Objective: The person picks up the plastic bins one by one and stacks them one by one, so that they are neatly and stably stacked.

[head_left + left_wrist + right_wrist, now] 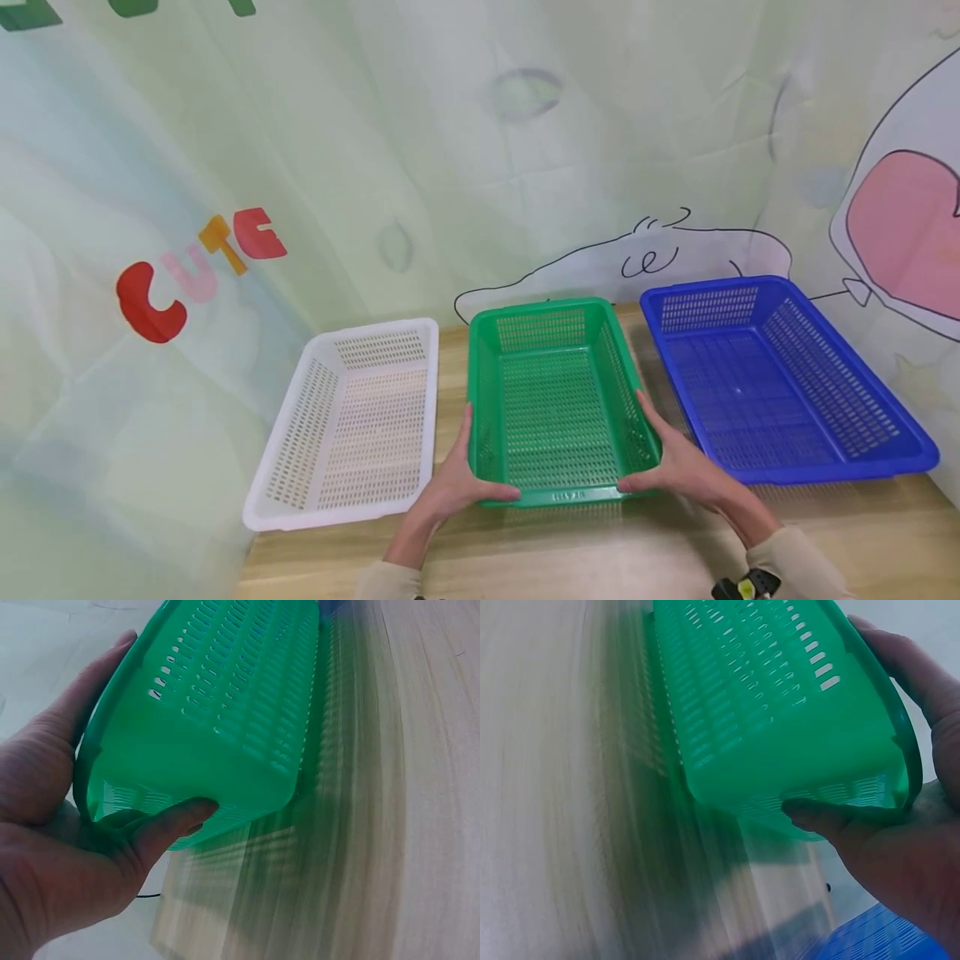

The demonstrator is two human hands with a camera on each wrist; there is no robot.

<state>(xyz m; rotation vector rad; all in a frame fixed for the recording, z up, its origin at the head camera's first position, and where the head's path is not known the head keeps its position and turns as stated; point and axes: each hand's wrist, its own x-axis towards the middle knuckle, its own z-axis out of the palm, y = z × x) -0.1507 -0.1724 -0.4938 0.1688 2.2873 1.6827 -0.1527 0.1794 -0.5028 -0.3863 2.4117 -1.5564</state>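
A green plastic basket [558, 417] with slotted walls and a mesh bottom is at the middle of the table, between a white one and a blue one. My left hand [454, 482] grips its near left corner, thumb along the front rim and a finger up the left side. At the near right corner, my right hand [682, 468] holds the rim the same way. Both wrist views show the digits spread round the corners of the green basket [202, 727], against its outer walls. Below the basket [772, 712], a greenish shadow falls on the wood.
Left of the green basket lies a white slotted basket [375, 429], close to my left hand. A larger blue basket [750, 392] sits to the right, near my right forearm. The wooden table [570, 550] backs onto a printed curtain [420, 150].
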